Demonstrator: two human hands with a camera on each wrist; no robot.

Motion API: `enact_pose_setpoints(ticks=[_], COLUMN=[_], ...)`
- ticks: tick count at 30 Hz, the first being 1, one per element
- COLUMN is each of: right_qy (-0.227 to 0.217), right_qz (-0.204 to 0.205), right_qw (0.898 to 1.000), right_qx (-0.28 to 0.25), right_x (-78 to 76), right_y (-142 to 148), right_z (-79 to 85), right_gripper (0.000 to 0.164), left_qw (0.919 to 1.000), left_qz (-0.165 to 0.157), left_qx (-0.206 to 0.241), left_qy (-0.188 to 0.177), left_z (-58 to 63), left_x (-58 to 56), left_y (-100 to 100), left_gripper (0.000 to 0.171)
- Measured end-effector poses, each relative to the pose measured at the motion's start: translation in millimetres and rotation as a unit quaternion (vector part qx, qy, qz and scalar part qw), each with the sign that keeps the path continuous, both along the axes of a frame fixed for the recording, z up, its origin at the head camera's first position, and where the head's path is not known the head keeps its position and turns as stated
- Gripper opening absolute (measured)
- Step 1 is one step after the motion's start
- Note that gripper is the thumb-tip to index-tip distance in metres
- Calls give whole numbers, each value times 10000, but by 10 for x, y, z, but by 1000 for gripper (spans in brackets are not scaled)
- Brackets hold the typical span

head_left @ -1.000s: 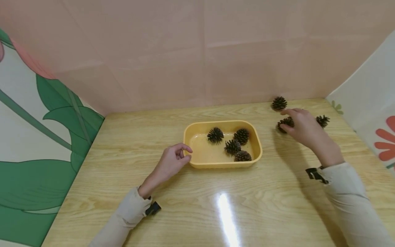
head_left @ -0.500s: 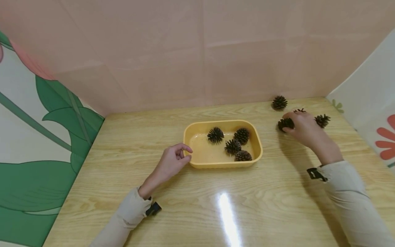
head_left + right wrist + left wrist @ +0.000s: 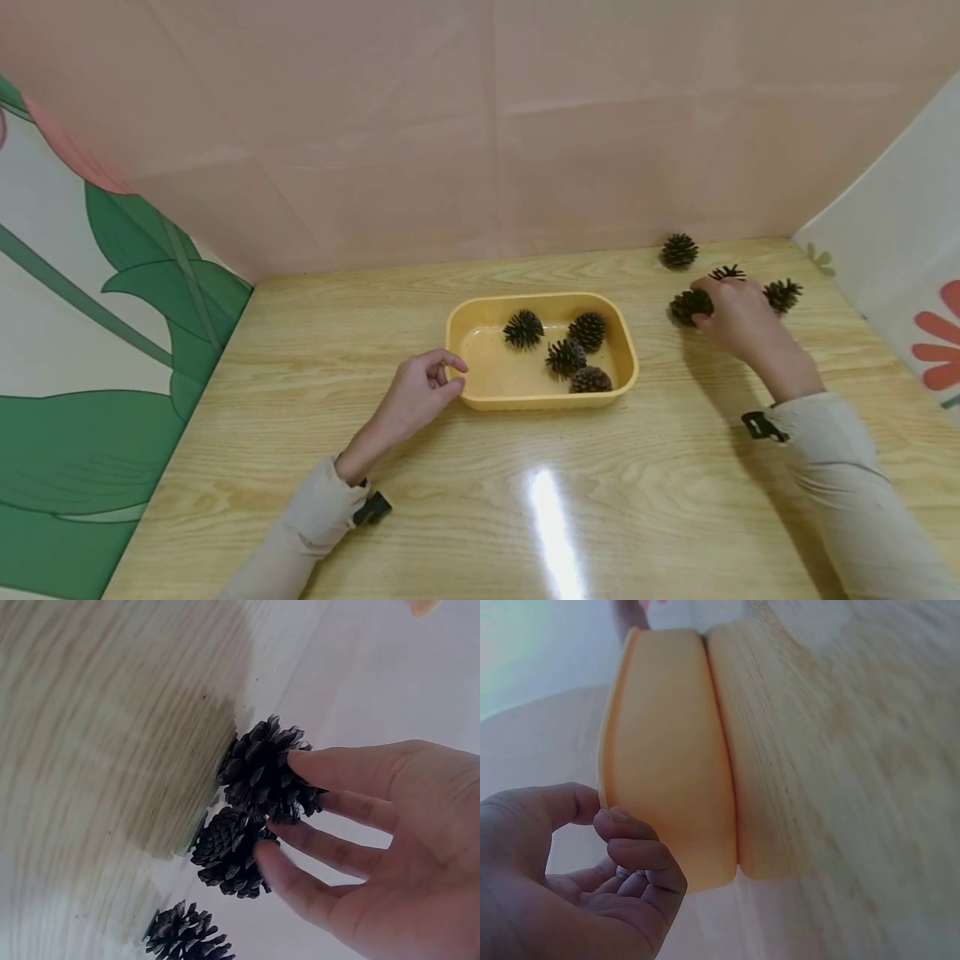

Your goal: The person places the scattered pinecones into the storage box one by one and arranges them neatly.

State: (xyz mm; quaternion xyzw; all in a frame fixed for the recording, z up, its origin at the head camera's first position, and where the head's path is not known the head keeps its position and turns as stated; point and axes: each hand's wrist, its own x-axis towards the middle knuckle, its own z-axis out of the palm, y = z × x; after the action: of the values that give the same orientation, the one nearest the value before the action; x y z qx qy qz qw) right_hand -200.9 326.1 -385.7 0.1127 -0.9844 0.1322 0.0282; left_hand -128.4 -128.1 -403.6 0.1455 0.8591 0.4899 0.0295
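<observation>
A shallow yellow plastic tub [image 3: 498, 402] sits mid-table, with several pine cones gathered mostly in its right half. At its left end, my left hand [image 3: 418, 397] pinches the rim between thumb and index finger; the left wrist view shows the fingertips on the tub's edge [image 3: 609, 757]. To the right of the tub, my right hand [image 3: 738, 323] holds a pine cone [image 3: 686, 309], thumb on one side and fingers on the other. In the right wrist view this cone [image 3: 259, 769] is low at the tabletop, right beside a second cone [image 3: 225, 851].
Another pine cone [image 3: 679, 251] lies near the back wall. One more [image 3: 783, 296] is just right of my right hand, and one [image 3: 727, 272] shows partly behind it. A pink covering [image 3: 375, 167] rises at the table's back edge; printed panels [image 3: 135, 333] flank the sides.
My right hand has lowered and closed its thumb and fingers on the pine cone, which has shifted slightly left. The left hand and the tub have stayed in place.
</observation>
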Motion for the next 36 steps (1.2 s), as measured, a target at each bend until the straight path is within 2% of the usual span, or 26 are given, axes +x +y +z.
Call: enact_pose_setpoints(ticks=[6,15,20,28,36], right_qy=[-493,-646,-593,-226,-21], right_qz=[-125,-22,29,220,296], right_qw=[9987,9979,9982,9995,9996], right_qx=[-85,-33,3,-41,-2], right_x=[-22,-54,-51,-23,8], right_y=[6,-12,-16,-23,-80], right_z=[6,14,13,27,92], right_gripper=[54,60,60,57,56], left_qw=[10000,10000,10000,10000,9999], left_qz=[26,28,39,27,42], left_qx=[13,18,6,10,-4], left_qy=[8,6,-61,-93,-98], left_z=[-4,3,4,-4,-3], left_x=[-3,4,7,6,8], left_y=[2,0,3,2,0], left_gripper=[17,16,16,16,16])
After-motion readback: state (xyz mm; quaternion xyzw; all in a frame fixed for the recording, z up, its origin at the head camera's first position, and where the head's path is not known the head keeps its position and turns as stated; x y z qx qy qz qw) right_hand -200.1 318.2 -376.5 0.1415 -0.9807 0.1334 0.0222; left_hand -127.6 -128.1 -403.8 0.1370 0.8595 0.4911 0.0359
